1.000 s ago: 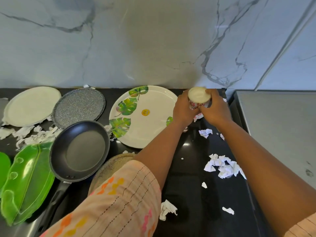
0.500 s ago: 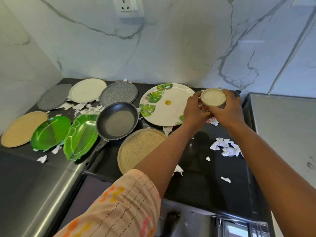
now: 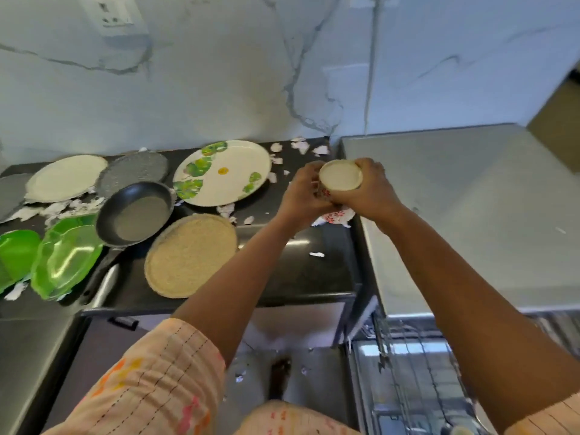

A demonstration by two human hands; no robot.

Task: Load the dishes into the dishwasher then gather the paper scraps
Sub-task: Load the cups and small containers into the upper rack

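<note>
Several plates [image 3: 66,178] and a frying pan [image 3: 135,213] wait left on the tabletop [image 3: 301,271]. I see my left hand [image 3: 303,196] and right hand [image 3: 370,191], fingers wrapped round a floral cup [image 3: 340,178]. It could slip before reaching the dishwasher rack [image 3: 408,365] below.

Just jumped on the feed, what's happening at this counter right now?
A person holds a small floral cup in both hands, left hand and right hand, above the right end of the black counter. The leaf-print plate, frying pan and green dishes sit unloaded on it, with paper scraps scattered around. The dishwasher rack shows below right.
</note>
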